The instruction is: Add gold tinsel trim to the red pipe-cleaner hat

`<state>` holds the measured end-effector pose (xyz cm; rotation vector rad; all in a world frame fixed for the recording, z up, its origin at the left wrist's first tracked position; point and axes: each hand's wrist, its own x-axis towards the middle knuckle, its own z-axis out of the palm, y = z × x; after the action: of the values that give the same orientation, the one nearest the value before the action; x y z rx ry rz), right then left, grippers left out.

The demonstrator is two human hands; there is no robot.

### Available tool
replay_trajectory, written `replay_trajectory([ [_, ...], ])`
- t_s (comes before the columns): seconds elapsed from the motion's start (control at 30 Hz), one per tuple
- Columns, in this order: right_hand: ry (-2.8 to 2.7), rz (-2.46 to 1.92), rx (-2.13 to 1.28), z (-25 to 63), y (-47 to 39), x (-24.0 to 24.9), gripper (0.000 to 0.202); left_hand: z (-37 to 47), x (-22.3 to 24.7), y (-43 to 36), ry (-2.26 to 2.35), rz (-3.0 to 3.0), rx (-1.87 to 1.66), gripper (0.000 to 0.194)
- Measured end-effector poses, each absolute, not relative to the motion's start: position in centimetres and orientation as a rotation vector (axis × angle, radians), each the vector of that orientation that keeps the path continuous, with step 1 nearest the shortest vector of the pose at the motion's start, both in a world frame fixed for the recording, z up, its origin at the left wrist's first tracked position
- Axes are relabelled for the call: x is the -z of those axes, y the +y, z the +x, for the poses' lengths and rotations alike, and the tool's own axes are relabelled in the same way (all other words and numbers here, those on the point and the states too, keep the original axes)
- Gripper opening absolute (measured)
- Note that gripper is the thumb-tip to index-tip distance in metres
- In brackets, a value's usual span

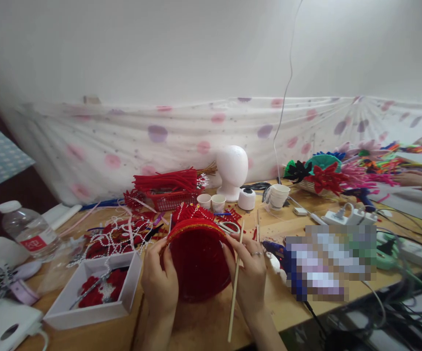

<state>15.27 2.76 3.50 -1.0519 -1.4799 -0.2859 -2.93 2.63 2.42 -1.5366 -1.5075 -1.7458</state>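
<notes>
A round red headdress (200, 265), its hollow dark-red inside facing me, is tilted up over the table. Gold trim runs along its upper rim, with red pieces and beads standing above it. My left hand (161, 278) grips the left side of the rim, thumb inside. On the opposite side my right hand (249, 268) is closed on the rim, a ring on one finger. A thin wooden stick (235, 292) is also held in the right hand, pointing down towards me. The outer back of the headdress is mostly hidden.
To the left are a white box (90, 317) with red flowers, bead strings (112, 239) and a water bottle (31, 231). A foam head (232, 170) stands behind, beside a red basket (170, 200). At right lie a blue glue gun (295, 268) and cables; another person's hand (419, 180) is beyond.
</notes>
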Motion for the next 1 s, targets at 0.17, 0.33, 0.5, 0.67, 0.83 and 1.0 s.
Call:
replay_trajectory([
  [0.17, -1.515, -1.031, 0.255, 15.6, 2.5, -3.3, 0.025, -2.8, -2.5, 2.6, -1.504, -1.538, 1.744, 0.016],
  [0.33, -1.392, -0.997, 0.169, 16.5, 1.8, -3.3, 0.02, -2.8, -2.5, 2.7, -1.498, -1.529, 1.742, 0.015],
  [0.5, -1.237, -1.006, 0.049, 17.1, 1.8, -3.0, 0.005, -2.9, -2.6, 2.7, -1.498, -1.526, 1.751, 0.015],
  [0.67, -1.247, -1.035, 0.015, 17.1, 1.9, -3.0, 0.01, -2.9, -2.5, 2.7, -1.482, -1.531, 1.75, 0.014],
  [0.83, -1.374, -1.001, 0.161, 16.3, 1.5, -3.2, 0.012, -2.9, -2.5, 2.6, -1.497, -1.53, 1.748, 0.015],
  [1.0, -1.414, -0.953, 0.218, 15.6, 2.1, -3.7, 0.022, -2.9, -2.5, 2.6, -1.486, -1.524, 1.761, 0.014],
])
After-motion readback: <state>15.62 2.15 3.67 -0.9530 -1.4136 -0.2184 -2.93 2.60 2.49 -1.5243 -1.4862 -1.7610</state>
